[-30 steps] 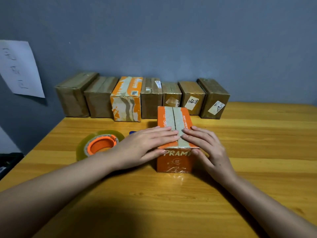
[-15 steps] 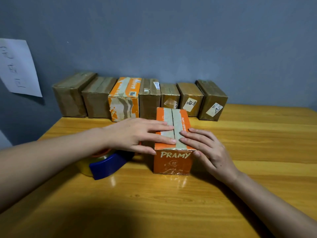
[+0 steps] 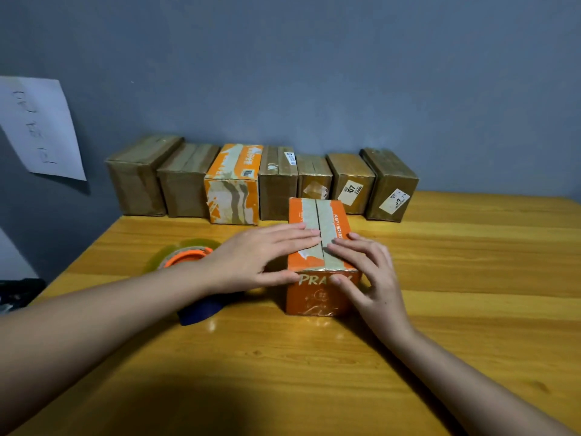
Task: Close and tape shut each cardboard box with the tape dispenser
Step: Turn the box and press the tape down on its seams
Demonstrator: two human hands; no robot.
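The orange box [image 3: 320, 256] sits mid-table on the wooden table [image 3: 471, 278], both top flaps down with a seam showing between them. Left hand [image 3: 257, 256] lies flat on the left flap, fingers straight, thumb against the front face. Right hand [image 3: 367, 272] presses the right flap, fingers spread and relaxed, not grasping anything. Tape dispenser [image 3: 188, 259] is just left of the box, partly under the left forearm. A row of taped boxes [image 3: 261, 184] lines the grey wall [image 3: 314, 73].
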